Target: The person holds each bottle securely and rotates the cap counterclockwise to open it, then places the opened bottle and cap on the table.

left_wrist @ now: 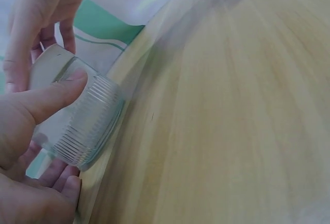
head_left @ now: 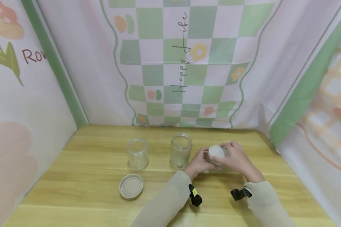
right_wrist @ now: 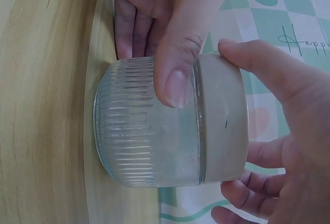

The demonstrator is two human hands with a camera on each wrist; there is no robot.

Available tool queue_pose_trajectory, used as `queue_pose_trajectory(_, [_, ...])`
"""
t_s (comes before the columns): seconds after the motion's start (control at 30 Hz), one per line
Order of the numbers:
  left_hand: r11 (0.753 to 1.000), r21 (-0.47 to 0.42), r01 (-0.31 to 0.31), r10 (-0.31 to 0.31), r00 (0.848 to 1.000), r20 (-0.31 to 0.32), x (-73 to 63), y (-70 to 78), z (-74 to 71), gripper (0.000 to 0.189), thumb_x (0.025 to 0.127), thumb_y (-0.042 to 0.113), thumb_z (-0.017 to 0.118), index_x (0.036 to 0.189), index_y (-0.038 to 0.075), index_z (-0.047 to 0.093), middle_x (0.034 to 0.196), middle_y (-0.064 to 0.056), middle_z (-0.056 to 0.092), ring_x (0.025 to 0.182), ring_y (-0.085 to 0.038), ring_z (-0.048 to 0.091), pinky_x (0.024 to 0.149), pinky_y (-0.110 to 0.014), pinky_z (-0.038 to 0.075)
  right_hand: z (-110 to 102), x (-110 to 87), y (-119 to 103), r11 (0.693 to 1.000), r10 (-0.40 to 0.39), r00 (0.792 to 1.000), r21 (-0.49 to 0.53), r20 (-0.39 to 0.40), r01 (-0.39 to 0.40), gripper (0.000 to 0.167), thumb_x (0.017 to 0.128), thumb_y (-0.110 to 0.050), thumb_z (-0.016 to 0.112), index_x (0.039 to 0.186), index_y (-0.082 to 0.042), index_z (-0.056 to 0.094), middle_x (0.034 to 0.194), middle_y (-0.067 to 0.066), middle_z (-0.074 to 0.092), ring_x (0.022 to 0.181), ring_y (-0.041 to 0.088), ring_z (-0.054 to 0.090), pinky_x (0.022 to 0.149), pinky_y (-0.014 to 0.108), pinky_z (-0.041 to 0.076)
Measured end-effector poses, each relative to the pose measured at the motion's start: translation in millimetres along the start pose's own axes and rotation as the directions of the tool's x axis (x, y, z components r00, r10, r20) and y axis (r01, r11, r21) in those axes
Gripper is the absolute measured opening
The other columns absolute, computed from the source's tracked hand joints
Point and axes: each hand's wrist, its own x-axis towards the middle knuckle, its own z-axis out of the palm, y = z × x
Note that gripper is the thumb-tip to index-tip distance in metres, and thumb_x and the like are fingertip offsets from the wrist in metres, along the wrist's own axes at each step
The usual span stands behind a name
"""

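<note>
A ribbed glass jar (right_wrist: 131, 126) stands at the right of the table with a pale lid (head_left: 217, 152) on its mouth. My left hand (head_left: 199, 164) holds the jar by its side, the thumb laid across the glass in both wrist views. From above and to the right, my right hand (head_left: 238, 160) grips the lid's rim between thumb and fingers. In the right wrist view the lid sits flush against the jar's shoulder. The jar's base is close to the tabletop.
Two uncovered glass jars stand further left: a taller jar (head_left: 181, 151) beside my left hand and a shorter jar (head_left: 138, 154). A loose round lid (head_left: 131, 186) lies in front of the shorter one. Patterned curtain (head_left: 176, 78) hangs behind the wooden table (head_left: 82, 176).
</note>
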Motion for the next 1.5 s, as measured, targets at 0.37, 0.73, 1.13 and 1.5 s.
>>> queue_pose_trajectory(0.37, [1.000, 0.005, 0.009, -0.009, 0.999, 0.042, 0.3, -2.2, -7.6, 0.077, 0.075, 0.015, 0.091, 0.139, 0.020, 0.049, 0.133, 0.000, 0.056, 0.124, -0.024, 0.051, 0.106, -0.050, 0.043, 3.9, 2.1, 5.8, 0.997, -0.043, 0.999, 0.066, 0.009, 0.043, 0.074, 0.078, -0.046, 0.084, 0.123, 0.010, 0.063, 0.106, 0.023, 0.054, 0.091, 0.032, 0.051, 0.069, 0.044, 0.052])
queue_pose_trajectory(0.73, [1.000, 0.001, 0.016, -0.016, 0.998, 0.057, 4.6, -0.4, -13.3, 0.081, 0.074, 0.014, 0.091, 0.142, 0.019, 0.047, 0.132, 0.003, 0.055, 0.122, -0.022, 0.051, 0.106, -0.047, 0.042, -8.0, 20.9, 28.8, 0.944, -0.234, 0.943, 0.287, 0.235, 0.163, 0.074, 0.074, -0.020, 0.082, 0.139, 0.003, 0.055, 0.128, 0.022, 0.046, 0.107, 0.033, 0.049, 0.081, 0.039, 0.047])
queue_pose_trajectory(1.13, [0.999, -0.014, 0.029, -0.028, 0.998, 0.063, 5.9, 0.1, -13.9, 0.080, 0.073, 0.012, 0.092, 0.140, 0.019, 0.048, 0.135, 0.002, 0.054, 0.126, -0.023, 0.049, 0.107, -0.048, 0.042, -18.4, 20.8, 13.1, 0.958, -0.229, 0.923, 0.241, 0.311, 0.157, 0.082, 0.077, -0.024, 0.081, 0.146, 0.004, 0.045, 0.140, 0.031, 0.041, 0.116, 0.042, 0.047, 0.085, 0.053, 0.050])
queue_pose_trajectory(1.5, [0.999, -0.021, 0.031, -0.030, 0.998, 0.061, 2.7, 1.3, -7.3, 0.074, 0.074, 0.010, 0.091, 0.136, 0.020, 0.051, 0.130, 0.004, 0.058, 0.120, -0.021, 0.054, 0.103, -0.044, 0.046, -15.2, 10.9, -12.5, 0.995, 0.046, 0.990, -0.099, 0.133, -0.033, 0.084, 0.090, -0.063, 0.063, 0.137, 0.007, 0.054, 0.122, 0.036, 0.052, 0.109, 0.046, 0.051, 0.080, 0.062, 0.051])
